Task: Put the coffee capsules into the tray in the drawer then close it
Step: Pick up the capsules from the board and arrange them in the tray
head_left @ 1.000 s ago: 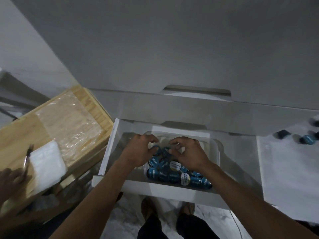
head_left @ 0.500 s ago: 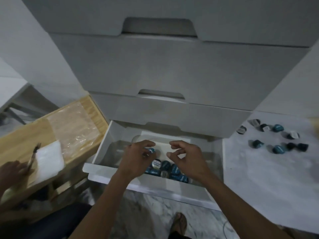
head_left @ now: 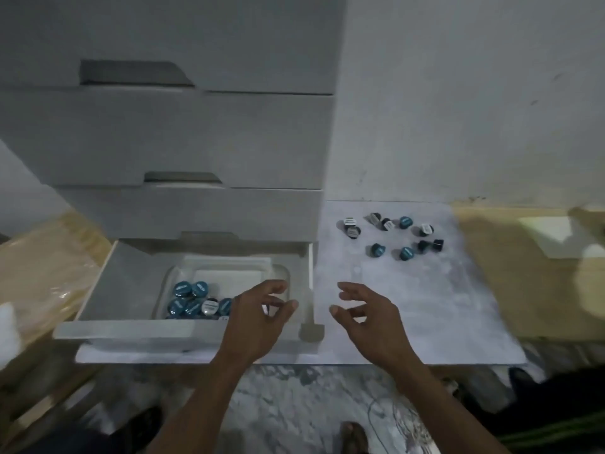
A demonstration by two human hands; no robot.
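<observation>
The bottom drawer [head_left: 131, 329] of a grey cabinet stands pulled out. Inside it lies a clear tray [head_left: 284, 273] with several teal and white coffee capsules [head_left: 193, 301] at its near left. More capsules [head_left: 391, 235], teal, black and white, lie scattered on a white sheet [head_left: 425, 306] to the right of the cabinet. My left hand [head_left: 258, 317] hovers over the drawer's right end with curled, empty fingers. Over the sheet's near left, beside the drawer, my right hand [head_left: 368, 317] is spread and empty.
Two shut drawers [head_left: 163, 136] sit above the pulled-out one. A wooden board under plastic film [head_left: 42, 273] lies at the left. A pale wooden surface [head_left: 523, 276] extends right of the sheet. Marble floor, cables and my feet show below.
Both hands have lifted out of the tray and moved right, leaving the capsules in it. The view has swung to the right, so the sheet with the loose capsules now shows fully.
</observation>
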